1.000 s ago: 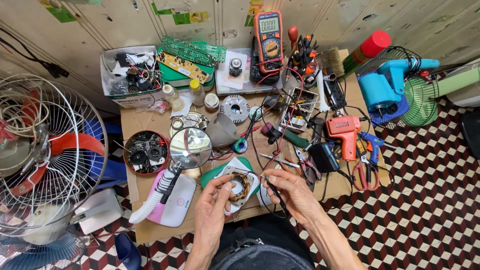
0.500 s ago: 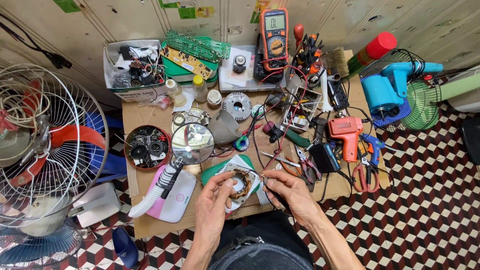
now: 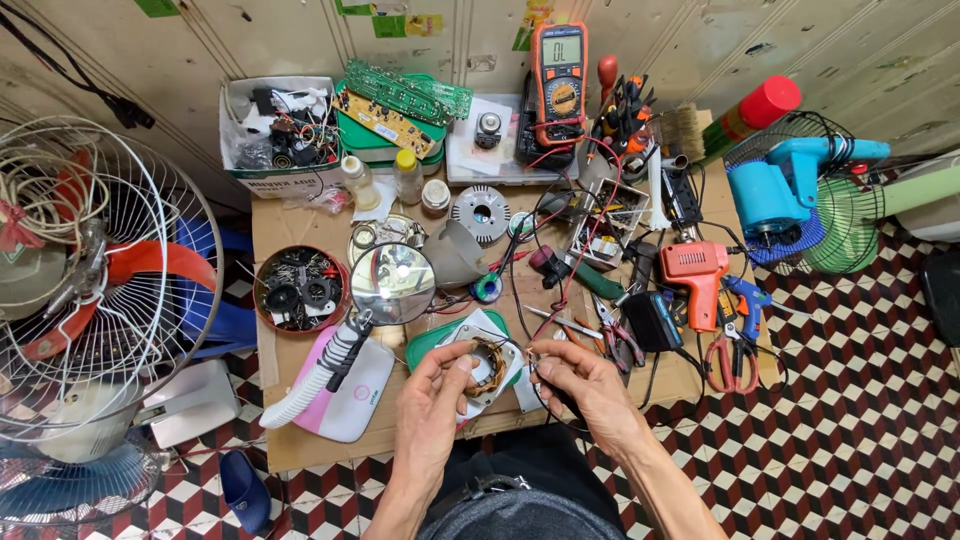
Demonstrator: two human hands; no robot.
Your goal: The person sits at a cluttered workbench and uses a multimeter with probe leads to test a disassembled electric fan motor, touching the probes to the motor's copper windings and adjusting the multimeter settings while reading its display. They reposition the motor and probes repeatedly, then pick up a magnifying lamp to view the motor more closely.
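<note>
Stator seemingly between left hand, right hand

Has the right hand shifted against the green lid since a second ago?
Yes. The right hand has drawn leftward, closer to the motor coil over the green lid.

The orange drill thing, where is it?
In the head view, the orange drill lies on the table's right side, beside the blue glue gun and above the red-handled scissors.

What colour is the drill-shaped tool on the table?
The drill-shaped tool is orange-red, seen clearly in the head view, right of the hands.
</note>
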